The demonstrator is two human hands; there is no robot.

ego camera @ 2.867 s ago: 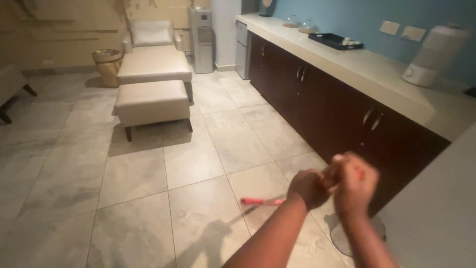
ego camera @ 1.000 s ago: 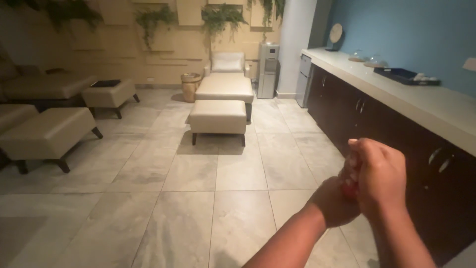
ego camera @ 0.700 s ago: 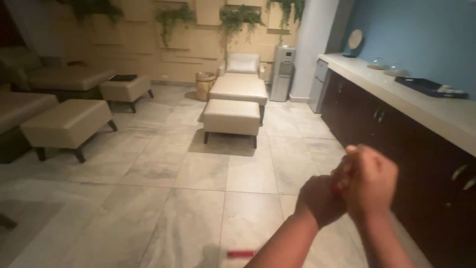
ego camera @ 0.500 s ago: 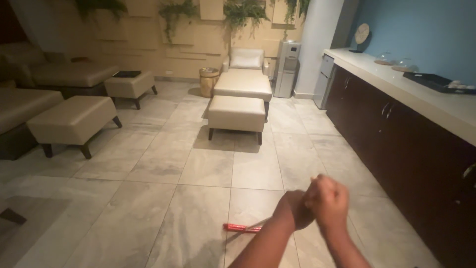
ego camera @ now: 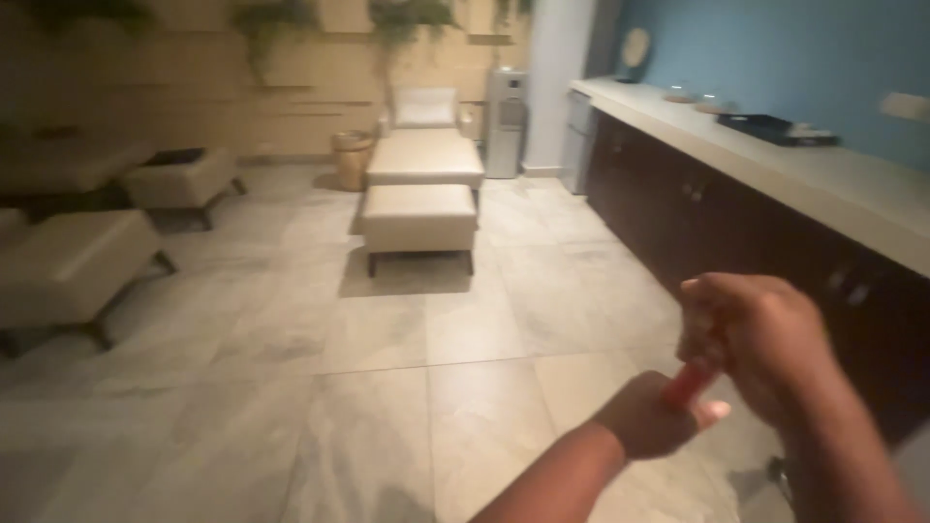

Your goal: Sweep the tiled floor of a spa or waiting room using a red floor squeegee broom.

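Both of my hands are raised in front of me at the lower right of the head view. My left hand is closed around the lower part of a red handle, a thin stick-like grip. My right hand is wrapped over the upper part of the same handle, just above the left. Most of the handle is hidden by my fingers, and whatever is at its lower end is out of view. The picture is blurred.
A long dark cabinet with a pale counter runs along the right wall, a dark tray on it. A beige lounge chair and ottoman stand ahead, more ottomans at left. Grey tiled floor lies between.
The view has swung and my hands have shifted right and nearer, still clasped together. The red handle's long part seen over the floor half a second ago is now hidden.
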